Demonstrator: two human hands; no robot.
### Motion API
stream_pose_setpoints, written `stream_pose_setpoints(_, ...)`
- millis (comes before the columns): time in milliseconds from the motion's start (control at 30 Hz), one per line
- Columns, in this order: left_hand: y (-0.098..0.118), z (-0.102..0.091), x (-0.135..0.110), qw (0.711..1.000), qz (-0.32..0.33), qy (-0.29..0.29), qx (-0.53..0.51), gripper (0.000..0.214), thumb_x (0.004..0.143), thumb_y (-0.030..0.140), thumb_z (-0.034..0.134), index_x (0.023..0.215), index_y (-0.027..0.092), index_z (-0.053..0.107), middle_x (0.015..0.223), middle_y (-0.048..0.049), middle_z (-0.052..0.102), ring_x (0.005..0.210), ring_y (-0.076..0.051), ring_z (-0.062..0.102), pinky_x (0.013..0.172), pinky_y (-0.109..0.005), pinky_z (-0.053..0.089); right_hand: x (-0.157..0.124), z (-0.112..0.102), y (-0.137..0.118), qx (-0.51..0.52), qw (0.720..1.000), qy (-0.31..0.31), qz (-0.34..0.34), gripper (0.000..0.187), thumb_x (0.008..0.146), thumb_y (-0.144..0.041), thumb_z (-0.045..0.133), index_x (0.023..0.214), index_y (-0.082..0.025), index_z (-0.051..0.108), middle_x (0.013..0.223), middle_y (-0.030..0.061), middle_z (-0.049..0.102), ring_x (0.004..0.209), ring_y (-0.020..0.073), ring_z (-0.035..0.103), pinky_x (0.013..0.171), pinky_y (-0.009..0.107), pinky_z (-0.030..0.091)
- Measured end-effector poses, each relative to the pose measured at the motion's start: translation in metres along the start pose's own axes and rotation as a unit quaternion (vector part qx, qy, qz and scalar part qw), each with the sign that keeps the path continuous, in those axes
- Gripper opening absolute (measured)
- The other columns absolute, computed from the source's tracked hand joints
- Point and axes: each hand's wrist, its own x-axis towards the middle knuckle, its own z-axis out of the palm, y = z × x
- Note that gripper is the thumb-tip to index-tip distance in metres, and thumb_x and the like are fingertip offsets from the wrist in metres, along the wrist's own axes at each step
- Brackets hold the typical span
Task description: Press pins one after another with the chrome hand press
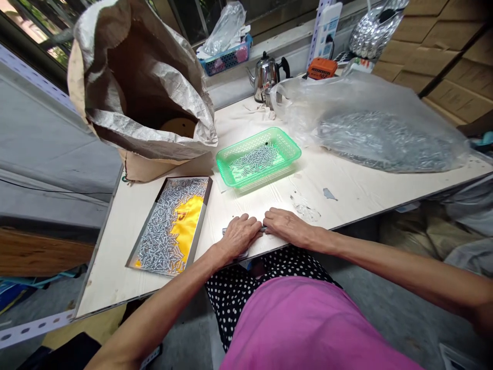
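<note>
My left hand (239, 235) and my right hand (288, 225) rest side by side at the near edge of the pale table (346, 190). Both are curled over a small flat grey metal piece (224, 231) that pokes out to the left of my left hand. Most of that piece is hidden under my fingers. A flat tray with a yellow bottom (190, 218), strewn with several small silver metal parts, lies to the left. A green plastic basket (287, 146) holding more of the silver parts stands beyond my hands.
A large open paper sack (127, 97) stands at the back left. A clear plastic bag (385, 128) of silver parts lies at the right. A steel kettle (266, 76), a blue basket (227, 59) and an orange device (322, 68) sit at the far edge.
</note>
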Motion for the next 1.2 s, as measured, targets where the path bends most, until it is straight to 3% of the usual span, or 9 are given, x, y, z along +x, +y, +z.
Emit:
stream_pose_setpoints(133, 0.006, -0.001, -0.005, 0.999, -0.037, 0.005, -0.002, 0.024, 0.096, 0.039, 0.049, 0.104, 0.017, 0.056, 0.099, -0.0090, 0.063, 0.098, -0.026, 0.055, 0.080, -0.037, 0.046, -0.005, -0.006, 0.004, 0.032, 0.999, 0.019, 0.006, 0.016, 0.095, -0.026, 0.052, 0.095, -0.014, 0.062, 0.093, 0.0088, 0.058, 0.089, 0.0210, 0.051, 0.079, 0.033, 0.041)
stream_pose_setpoints(267, 0.031, 0.011, -0.022, 0.988, -0.111, 0.100, -0.032, 0.055, 0.089, 0.044, 0.059, 0.131, 0.011, 0.045, 0.128, -0.0193, 0.057, 0.119, -0.033, 0.052, 0.098, -0.048, 0.044, -0.010, -0.023, 0.011, 0.052, 0.998, 0.006, 0.020, 0.050, 0.082, -0.050, 0.067, 0.115, -0.013, 0.061, 0.103, 0.0129, 0.057, 0.095, 0.0262, 0.051, 0.083, 0.039, 0.043)
stream_pose_setpoints(367, 0.057, 0.029, -0.034, 0.975, -0.116, 0.171, -0.078, 0.057, 0.092, 0.042, 0.056, 0.138, 0.012, 0.040, 0.144, -0.0214, 0.046, 0.137, -0.033, 0.040, 0.108, -0.051, 0.038, -0.004, -0.028, 0.016, 0.023, 0.999, 0.005, 0.025, 0.038, 0.093, -0.044, 0.054, 0.113, -0.014, 0.064, 0.099, 0.0132, 0.060, 0.094, 0.0265, 0.051, 0.085, 0.039, 0.040)
stream_pose_setpoints(467, 0.077, 0.042, -0.039, 0.968, -0.096, 0.200, -0.119, 0.058, 0.093, 0.045, 0.053, 0.141, 0.015, 0.040, 0.146, -0.0188, 0.047, 0.142, -0.031, 0.034, 0.112, -0.052, 0.035, 0.010, -0.023, 0.023, 0.004, 0.999, 0.020, 0.033, 0.025, 0.096, -0.030, 0.049, 0.105, -0.014, 0.066, 0.097, 0.0121, 0.062, 0.094, 0.0250, 0.051, 0.081, 0.036, 0.039)
stream_pose_setpoints(667, 0.077, 0.049, -0.036, 0.959, -0.089, 0.215, -0.160, 0.055, 0.092, 0.050, 0.051, 0.134, 0.014, 0.049, 0.142, -0.0172, 0.051, 0.141, -0.032, 0.035, 0.114, -0.054, 0.031, 0.050, -0.020, 0.023, -0.066, 0.992, 0.042, 0.102, 0.014, 0.093, -0.024, 0.054, 0.093, -0.017, 0.066, 0.094, 0.0095, 0.065, 0.094, 0.0255, 0.050, 0.078, 0.035, 0.033)
stream_pose_setpoints(733, 0.074, 0.048, -0.035, 0.959, -0.080, 0.212, -0.171, 0.058, 0.092, 0.052, 0.051, 0.135, 0.013, 0.048, 0.143, -0.0172, 0.050, 0.141, -0.032, 0.034, 0.115, -0.054, 0.030, 0.062, -0.023, 0.005, -0.072, 0.995, 0.043, 0.059, 0.014, 0.092, -0.023, 0.056, 0.098, -0.017, 0.067, 0.097, 0.0099, 0.065, 0.096, 0.0256, 0.048, 0.078, 0.036, 0.032)
stream_pose_setpoints(900, 0.080, 0.041, -0.044, 0.955, -0.076, 0.192, -0.213, 0.057, 0.091, 0.052, 0.054, 0.134, 0.015, 0.049, 0.129, -0.0161, 0.061, 0.124, -0.030, 0.054, 0.104, -0.046, 0.045, 0.087, -0.015, -0.052, -0.039, 0.979, -0.063, -0.188, 0.011, 0.090, -0.029, 0.062, 0.091, -0.024, 0.071, 0.102, 0.0075, 0.062, 0.101, 0.0250, 0.046, 0.075, 0.034, 0.033)
stream_pose_setpoints(1067, 0.090, 0.030, -0.074, 0.962, 0.018, 0.206, -0.181, 0.041, 0.097, 0.041, 0.046, 0.129, 0.017, 0.054, 0.135, -0.0108, 0.059, 0.132, -0.024, 0.048, 0.113, -0.039, 0.037, 0.100, 0.005, -0.066, -0.066, 0.961, -0.065, -0.261, 0.017, 0.092, -0.021, 0.057, 0.078, -0.017, 0.066, 0.094, 0.0078, 0.062, 0.096, 0.0229, 0.047, 0.074, 0.035, 0.034)
stream_pose_setpoints(1200, 0.087, 0.030, -0.092, 0.964, -0.029, 0.204, -0.168, 0.050, 0.095, 0.047, 0.049, 0.132, 0.015, 0.051, 0.136, -0.0119, 0.058, 0.133, -0.024, 0.047, 0.114, -0.039, 0.036, 0.102, 0.009, -0.071, 0.037, 0.961, 0.004, -0.273, 0.017, 0.096, -0.025, 0.052, 0.086, -0.019, 0.065, 0.087, 0.0042, 0.064, 0.089, 0.0195, 0.051, 0.075, 0.033, 0.037)
